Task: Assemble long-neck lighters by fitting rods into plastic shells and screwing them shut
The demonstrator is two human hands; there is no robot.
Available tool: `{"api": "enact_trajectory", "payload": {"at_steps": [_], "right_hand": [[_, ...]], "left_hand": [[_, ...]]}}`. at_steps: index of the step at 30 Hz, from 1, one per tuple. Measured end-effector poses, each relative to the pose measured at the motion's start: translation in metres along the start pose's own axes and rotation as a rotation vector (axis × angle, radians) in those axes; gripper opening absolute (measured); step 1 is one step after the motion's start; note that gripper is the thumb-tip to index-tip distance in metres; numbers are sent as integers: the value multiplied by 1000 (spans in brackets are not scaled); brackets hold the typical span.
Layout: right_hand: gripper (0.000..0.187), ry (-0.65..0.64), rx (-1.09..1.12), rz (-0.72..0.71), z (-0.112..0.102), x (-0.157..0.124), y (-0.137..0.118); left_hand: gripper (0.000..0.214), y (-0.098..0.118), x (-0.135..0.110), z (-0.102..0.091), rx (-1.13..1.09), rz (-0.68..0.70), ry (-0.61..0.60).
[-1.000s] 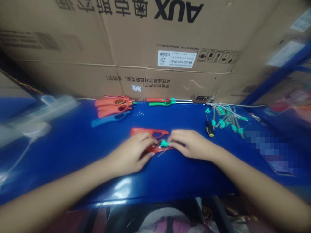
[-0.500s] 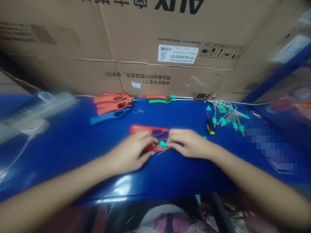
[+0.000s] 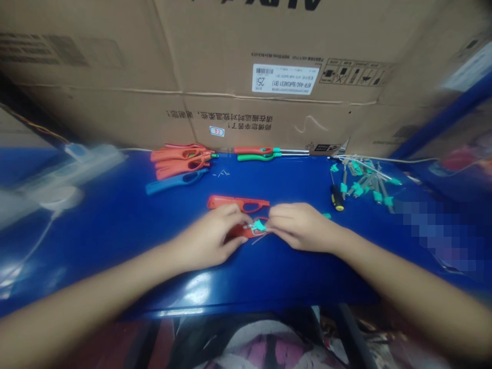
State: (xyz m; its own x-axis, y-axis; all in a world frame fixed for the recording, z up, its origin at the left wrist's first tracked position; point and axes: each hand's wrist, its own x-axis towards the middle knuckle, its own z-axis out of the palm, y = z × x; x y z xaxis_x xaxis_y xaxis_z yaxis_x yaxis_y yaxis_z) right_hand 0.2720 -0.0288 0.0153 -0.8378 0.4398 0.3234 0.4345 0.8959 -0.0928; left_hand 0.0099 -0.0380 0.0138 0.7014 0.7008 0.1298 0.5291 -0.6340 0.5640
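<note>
My left hand (image 3: 209, 238) is closed on an orange plastic shell half (image 3: 246, 232) that lies on the blue table (image 3: 115, 220). My right hand (image 3: 302, 225) pinches a small teal part with thin wires (image 3: 260, 225) right at that shell. The fingertips of both hands almost meet over it. A second orange shell half (image 3: 238, 203) lies flat just behind my hands.
At the back left lies a stack of orange shells (image 3: 180, 159) with a blue one (image 3: 175, 182). Finished red and green lighters (image 3: 265, 153) lie against the big cardboard box (image 3: 246, 77). Several teal-tipped metal tubes (image 3: 365, 182) and a screwdriver (image 3: 337, 197) lie at the right.
Both hands stay on the orange shell and teal part with only small finger movements. The view has shifted slightly.
</note>
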Motion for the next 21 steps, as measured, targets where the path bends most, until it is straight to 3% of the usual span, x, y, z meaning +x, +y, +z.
{"api": "enact_trajectory", "payload": {"at_steps": [12, 21], "right_hand": [[27, -69, 29, 24, 0, 0, -2], [26, -97, -124, -49, -7, 3, -7]], "left_hand": [[26, 0, -1, 2, -4, 25, 17], [28, 0, 0, 2, 28, 20, 15]]}}
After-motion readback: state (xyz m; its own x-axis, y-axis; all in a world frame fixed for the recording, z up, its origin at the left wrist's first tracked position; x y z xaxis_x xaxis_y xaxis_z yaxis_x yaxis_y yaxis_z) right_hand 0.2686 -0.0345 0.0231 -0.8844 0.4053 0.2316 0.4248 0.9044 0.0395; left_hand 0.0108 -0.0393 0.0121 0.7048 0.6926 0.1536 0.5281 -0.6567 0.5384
